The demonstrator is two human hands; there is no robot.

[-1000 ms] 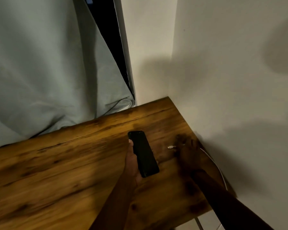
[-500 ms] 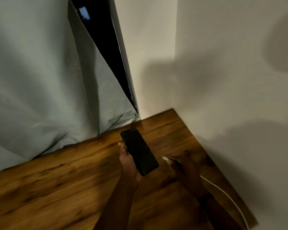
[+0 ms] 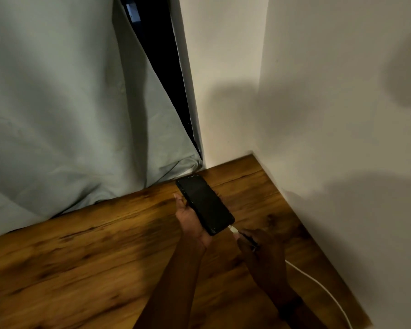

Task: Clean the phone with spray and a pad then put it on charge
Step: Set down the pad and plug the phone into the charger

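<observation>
Phone (image 3: 204, 205) lies screen-up, gripped in the left hand (image 3: 190, 222) above the counter (image 3: 105, 245), lower end turned toward the right hand (image 3: 259, 248), which pinches the plug (image 3: 233, 230) right at that end, likely to line it with the port.

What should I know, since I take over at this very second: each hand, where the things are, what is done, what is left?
Left hand: holds the phone from below, dark screen up, above the wooden table.
Right hand: pinches the white plug against the phone's near end. I cannot tell whether it is fully seated.
The cable trails over the table along the wall.
Spray and pad are not in view, so the cleaning cannot be checked here.
Left to do: probably press the plug home, then lay the phone on the table.
</observation>
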